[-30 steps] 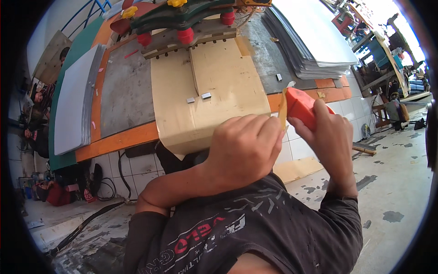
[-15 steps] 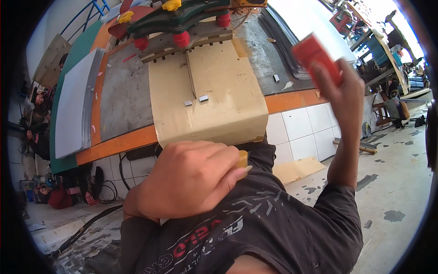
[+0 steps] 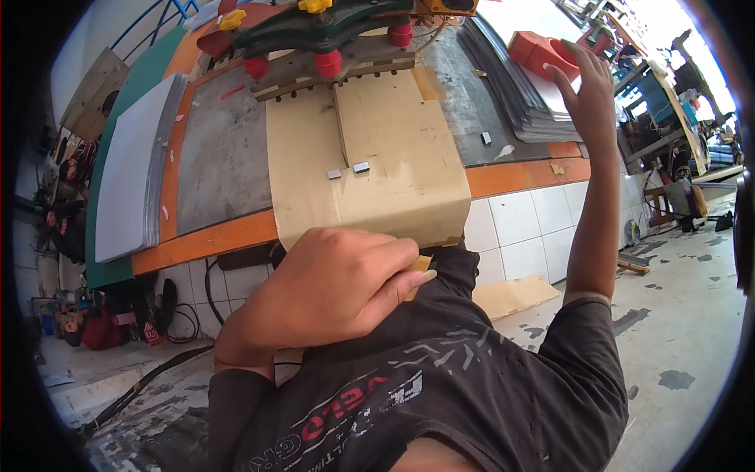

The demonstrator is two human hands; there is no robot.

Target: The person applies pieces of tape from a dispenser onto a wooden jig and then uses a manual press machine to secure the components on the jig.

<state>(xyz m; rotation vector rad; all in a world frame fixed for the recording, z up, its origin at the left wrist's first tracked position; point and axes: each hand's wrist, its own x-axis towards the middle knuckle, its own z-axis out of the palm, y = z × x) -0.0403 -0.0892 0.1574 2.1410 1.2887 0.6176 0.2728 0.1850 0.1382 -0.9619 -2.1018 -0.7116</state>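
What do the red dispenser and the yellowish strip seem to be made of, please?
The red dispenser looks like hard plastic, fairly smooth, from its even colour and crisp edges. The yellowish strip may be plastic film or paper, looking thin; its finish is unclear.

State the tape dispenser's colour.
The tape dispenser by the right hand is orange-red, best in the head view.

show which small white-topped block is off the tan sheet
The rightmost block, on the dark grey surface; the other two blocks lie on the tan sheet.
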